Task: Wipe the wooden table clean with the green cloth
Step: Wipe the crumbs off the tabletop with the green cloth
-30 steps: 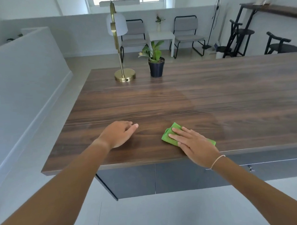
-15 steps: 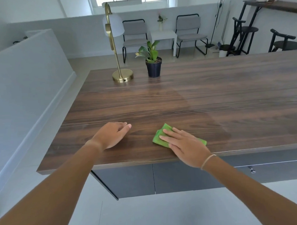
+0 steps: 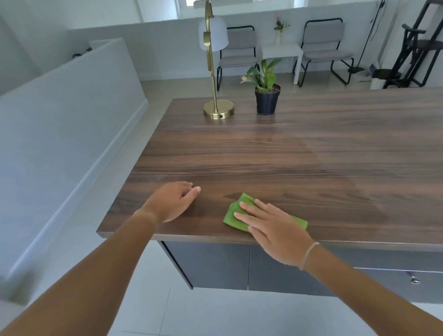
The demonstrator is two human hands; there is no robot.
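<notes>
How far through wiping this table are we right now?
Done: cannot tell; no wiped patch or dirt shows on the wooden table.
In hand: the right hand presses the green cloth flat near the near-left corner; the left hand rests on the wood beside it.
Left: probably most of the top, including around the brass lamp and potted plant at the far edge.

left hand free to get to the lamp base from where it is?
Probably yes. The left hand rests on the wooden table holding nothing, and bare wood lies between it and the lamp base. The potted plant stands beside the base, not in the path. It's far, so leaning may be needed.
</notes>
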